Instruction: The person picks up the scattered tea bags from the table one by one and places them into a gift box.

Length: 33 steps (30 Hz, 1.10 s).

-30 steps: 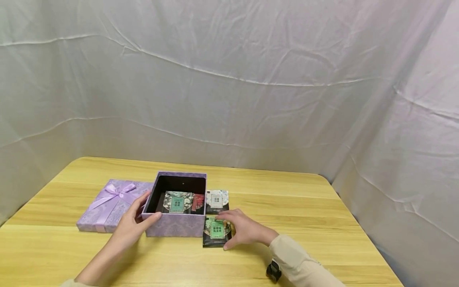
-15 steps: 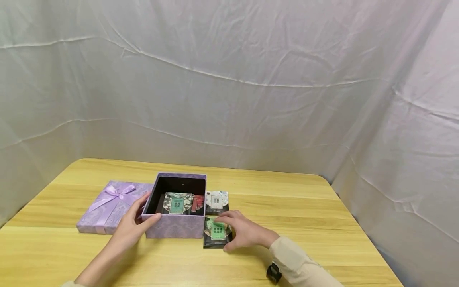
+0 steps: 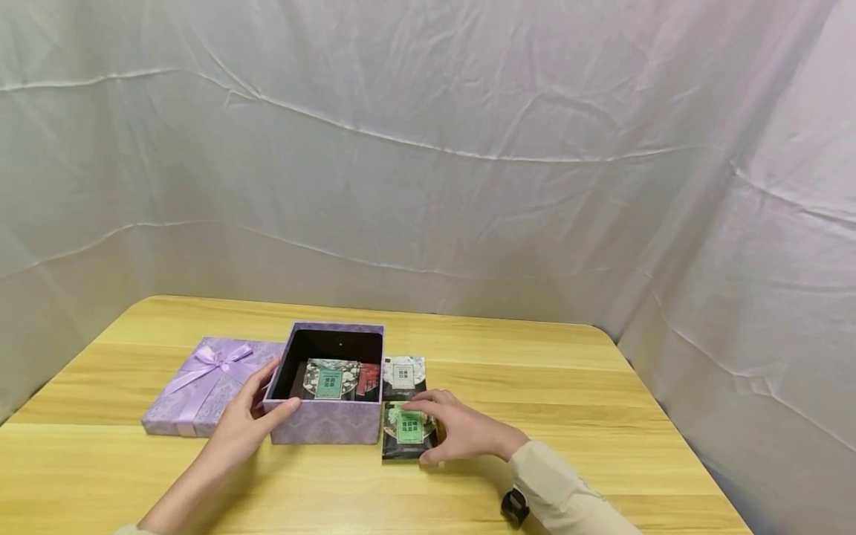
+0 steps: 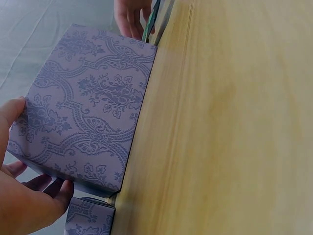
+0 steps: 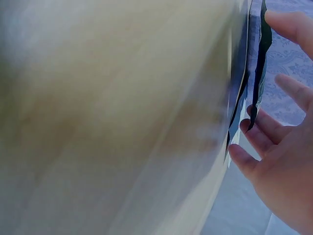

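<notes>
A purple patterned gift box [image 3: 325, 422] stands without its lid on the table. My left hand [image 3: 249, 418] grips its left side, with the thumb at the front rim and the fingers along the side wall. Inside lie a teal-labelled tea sachet [image 3: 329, 378] and a red tea sachet [image 3: 368, 377] partly beneath it. Right of the box, my right hand [image 3: 466, 429] holds a green-labelled tea sachet [image 3: 409, 435] by its edges between thumb and fingers. Seen edge-on in the right wrist view, this sachet [image 5: 261, 58] is lifted slightly off the table.
Just behind the held sachet, a white-labelled tea sachet [image 3: 404, 375] lies flat against the box's right side. The purple lid [image 3: 200, 386] with its ribbon bow lies left of the box. A grey-white cloth [image 3: 428, 186] hangs behind the wooden table [image 3: 555, 394].
The green-labelled tea sachet has shifted slightly to the right with my right hand and risen a little. My left hand and the box stay put.
</notes>
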Motion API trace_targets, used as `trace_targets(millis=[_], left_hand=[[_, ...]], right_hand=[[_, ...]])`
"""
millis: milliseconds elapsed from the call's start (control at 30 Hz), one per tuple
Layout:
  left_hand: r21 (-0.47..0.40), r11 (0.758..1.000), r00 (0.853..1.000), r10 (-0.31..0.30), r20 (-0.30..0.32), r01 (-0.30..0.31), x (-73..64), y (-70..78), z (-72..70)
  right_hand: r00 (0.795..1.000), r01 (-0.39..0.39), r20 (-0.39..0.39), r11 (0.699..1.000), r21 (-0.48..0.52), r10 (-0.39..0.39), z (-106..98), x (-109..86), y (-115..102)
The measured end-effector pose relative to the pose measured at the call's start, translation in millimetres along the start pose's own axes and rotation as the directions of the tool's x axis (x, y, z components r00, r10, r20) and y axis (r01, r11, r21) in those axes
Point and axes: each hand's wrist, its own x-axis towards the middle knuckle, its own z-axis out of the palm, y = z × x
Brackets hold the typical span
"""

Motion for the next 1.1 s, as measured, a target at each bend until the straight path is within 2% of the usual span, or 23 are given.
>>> trace_targets(millis=[333, 533, 767, 1100], left_hand=[[0.001, 1.000, 1.000, 0.004, -0.003, -0.004, -0.1, 0.1, 0.0], [0.004, 1.000, 1.000, 0.017, -0.004, -0.017, -0.2, -0.1, 0.0], [0.008, 1.000, 1.000, 0.004, -0.003, -0.004, -0.3, 1.7, -0.1], [0.011, 1.000, 1.000, 0.003, -0.003, -0.003, 0.2, 0.7, -0.6]], right_hand=[[0.999, -0.015, -0.032, 0.999, 0.034, 0.016, -5, -4.5, 4], [0.998, 0.011, -0.062, 0.998, 0.062, -0.007, -10, -6.4, 7], [0.995, 0.046, -0.089, 0.996, 0.074, -0.039, -16, -5.4, 11], [0.992, 0.031, -0.126, 0.994, 0.102, -0.018, -22, -5.9, 9]])
